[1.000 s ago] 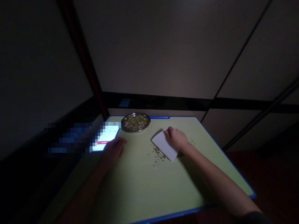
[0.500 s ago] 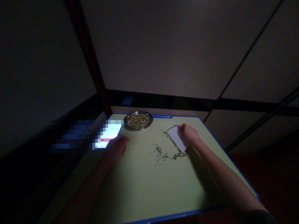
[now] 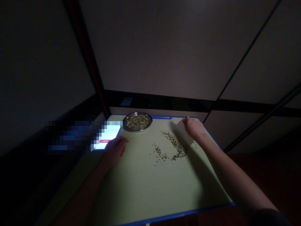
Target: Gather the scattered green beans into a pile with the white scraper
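My right hand (image 3: 194, 128) grips a thin white card (image 3: 184, 131) by its upper right side, and the card looks tilted and raised over the right part of the table. Left of the card and below it, small green seeds or beans (image 3: 177, 147) lie scattered in a curved band; what they are exactly is too small to tell. My left hand (image 3: 116, 147) rests at the table's left side with its fingers curled, holding nothing that I can see. Beyond it stands a round metal plate (image 3: 150, 121) with more of the green bits spread inside.
The pale green table (image 3: 141, 188) has a blue edge. A lit screen (image 3: 108, 135), partly pixelated, is just past my left hand. Behind the table rises a panelled wall (image 3: 152, 56) with a dark band. The surroundings are dim.
My right hand has moved the card up and to the right, off the edge of the green bits. More bits now show where it was. My left hand has stayed in place.
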Tool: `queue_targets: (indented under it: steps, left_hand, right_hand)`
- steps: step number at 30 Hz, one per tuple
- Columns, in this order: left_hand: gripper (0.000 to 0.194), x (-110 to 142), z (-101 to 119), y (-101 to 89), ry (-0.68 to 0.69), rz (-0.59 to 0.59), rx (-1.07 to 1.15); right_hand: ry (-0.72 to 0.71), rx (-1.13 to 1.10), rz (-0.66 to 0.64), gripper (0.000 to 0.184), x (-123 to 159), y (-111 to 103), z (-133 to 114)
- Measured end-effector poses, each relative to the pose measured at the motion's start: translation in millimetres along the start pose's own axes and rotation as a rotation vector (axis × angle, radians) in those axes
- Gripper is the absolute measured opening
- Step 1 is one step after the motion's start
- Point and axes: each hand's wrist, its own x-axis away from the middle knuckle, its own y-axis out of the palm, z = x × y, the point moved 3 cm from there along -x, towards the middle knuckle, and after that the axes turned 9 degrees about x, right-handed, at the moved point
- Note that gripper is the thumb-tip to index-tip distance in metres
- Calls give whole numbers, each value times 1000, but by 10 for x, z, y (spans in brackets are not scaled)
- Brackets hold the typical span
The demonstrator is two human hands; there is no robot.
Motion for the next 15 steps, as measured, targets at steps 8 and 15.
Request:
queue_targets:
  steps: [8, 15]
  left_hand:
    - [22, 10, -5, -7, 18, 0, 26]
    - [23, 7, 5, -6, 27, -3, 18]
  right_hand:
    - [-134, 64, 53, 32, 49, -132, -350]
    - [-313, 75, 60, 27, 264, -222, -720]
